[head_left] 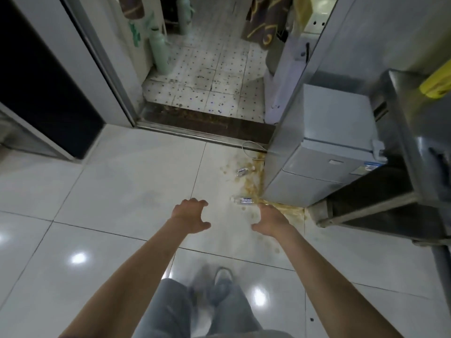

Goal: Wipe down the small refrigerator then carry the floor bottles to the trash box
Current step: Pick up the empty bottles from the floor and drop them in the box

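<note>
A small grey refrigerator [324,152] stands at the right, against a doorway frame. Two clear plastic bottles lie on the white floor tiles beside it: the nearer bottle [242,200] by the fridge's front corner, the farther bottle [242,171] closer to the doorway. Both lie in a patch of brownish stains. My left hand [191,214] reaches forward with fingers spread, empty, left of the nearer bottle. My right hand [269,220] is also open and empty, just below that bottle, apart from it.
A steel table [400,191] with a yellow cloth [436,86] on top stands right of the fridge. A raised dark threshold [205,123] leads into a spotted-tile room with a green bottle [159,54]. A white cable [251,147] loops near the threshold. My legs and a shoe show below.
</note>
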`<state>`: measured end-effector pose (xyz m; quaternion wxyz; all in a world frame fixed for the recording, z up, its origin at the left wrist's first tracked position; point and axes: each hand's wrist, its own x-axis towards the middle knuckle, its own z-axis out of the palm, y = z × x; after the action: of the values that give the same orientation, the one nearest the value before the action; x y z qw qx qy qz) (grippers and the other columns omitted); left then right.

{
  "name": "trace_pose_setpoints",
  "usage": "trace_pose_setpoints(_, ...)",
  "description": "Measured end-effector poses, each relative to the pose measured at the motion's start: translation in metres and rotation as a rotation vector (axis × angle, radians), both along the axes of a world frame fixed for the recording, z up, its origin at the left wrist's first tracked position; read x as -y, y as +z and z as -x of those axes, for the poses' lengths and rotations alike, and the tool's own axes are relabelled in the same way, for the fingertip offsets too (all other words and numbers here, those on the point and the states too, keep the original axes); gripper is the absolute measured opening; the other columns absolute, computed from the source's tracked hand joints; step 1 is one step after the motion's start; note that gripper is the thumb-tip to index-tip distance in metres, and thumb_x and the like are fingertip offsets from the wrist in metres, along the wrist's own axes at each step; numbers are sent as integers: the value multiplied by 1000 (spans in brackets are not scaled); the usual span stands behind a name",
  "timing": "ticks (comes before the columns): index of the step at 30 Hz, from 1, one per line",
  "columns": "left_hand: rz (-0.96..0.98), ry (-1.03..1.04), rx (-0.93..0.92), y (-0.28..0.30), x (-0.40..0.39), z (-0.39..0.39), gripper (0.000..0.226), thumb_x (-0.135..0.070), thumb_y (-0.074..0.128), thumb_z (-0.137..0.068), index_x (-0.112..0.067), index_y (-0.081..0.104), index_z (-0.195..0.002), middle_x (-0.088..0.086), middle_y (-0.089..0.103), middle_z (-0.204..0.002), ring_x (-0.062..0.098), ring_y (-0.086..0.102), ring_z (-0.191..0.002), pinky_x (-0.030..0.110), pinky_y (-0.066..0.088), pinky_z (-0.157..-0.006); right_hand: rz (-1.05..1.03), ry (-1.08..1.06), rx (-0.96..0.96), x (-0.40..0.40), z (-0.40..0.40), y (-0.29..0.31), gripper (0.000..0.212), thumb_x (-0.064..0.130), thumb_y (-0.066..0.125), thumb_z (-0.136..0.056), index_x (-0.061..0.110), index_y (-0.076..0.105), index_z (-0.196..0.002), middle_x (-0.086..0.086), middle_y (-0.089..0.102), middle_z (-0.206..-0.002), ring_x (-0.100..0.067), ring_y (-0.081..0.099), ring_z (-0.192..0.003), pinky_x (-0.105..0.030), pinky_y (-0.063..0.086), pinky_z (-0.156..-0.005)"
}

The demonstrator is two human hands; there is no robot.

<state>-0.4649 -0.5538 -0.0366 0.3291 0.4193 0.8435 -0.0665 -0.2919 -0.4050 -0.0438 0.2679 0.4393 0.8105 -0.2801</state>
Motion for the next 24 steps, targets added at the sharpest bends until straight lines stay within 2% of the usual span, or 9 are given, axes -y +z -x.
trace_pose_setpoints(8, 74, -115, 24, -19, -60, 118, 69, -47, 59, -83, -29, 31, -143, 3, 39, -142, 25, 37, -130, 37, 36, -103, 37, -153, 24, -28, 92, -16, 78, 32, 64, -78, 21, 26, -144, -8, 40, -138, -28, 44, -125, -36, 44, -97)
trace_pose_setpoints(14, 78, -353, 60, -32, -119, 200, 72, -48, 59, -83, -28, 28, -144, 4, 37, -144, 26, 35, -132, 38, 35, -106, 45, -373, 54, -36, 157, -26, 81, 35, 66, -77, 19, 24, -144, -12, 42, -135, -31, 45, -123, -40, 44, -98)
trace_pose_setpoints(24, 70, -579, 103, -52, -203, 264, 75, -51, 64, -78, -28, 33, -142, 6, 42, -139, 27, 41, -128, 37, 41, -102, 115, -686, 28, -44, 210, -44, 85, 33, 69, -77, 20, 21, -146, -9, 41, -137, -28, 42, -126, -40, 41, -100)
